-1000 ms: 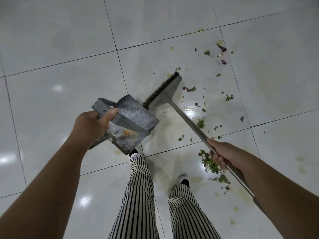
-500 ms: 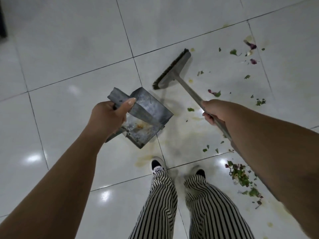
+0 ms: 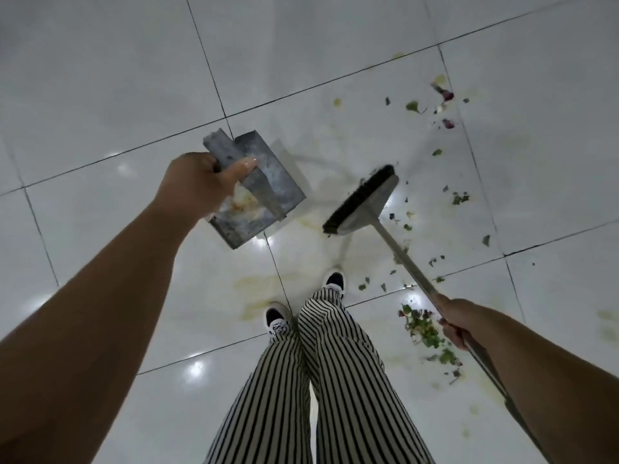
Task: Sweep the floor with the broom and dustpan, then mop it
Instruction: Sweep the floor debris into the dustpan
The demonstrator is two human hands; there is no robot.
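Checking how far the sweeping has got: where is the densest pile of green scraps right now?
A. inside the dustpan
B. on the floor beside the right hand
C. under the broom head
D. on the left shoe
B: the thickest scrap pile lies on the floor just left of the right hand gripping the broom handle; the dustpan holds only stains.

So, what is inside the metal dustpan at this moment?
The dustpan shows only yellowish-brown stains on its floor; no green scraps are visible inside. The left hand and the handle strap cover part of it, so that part cannot be checked.
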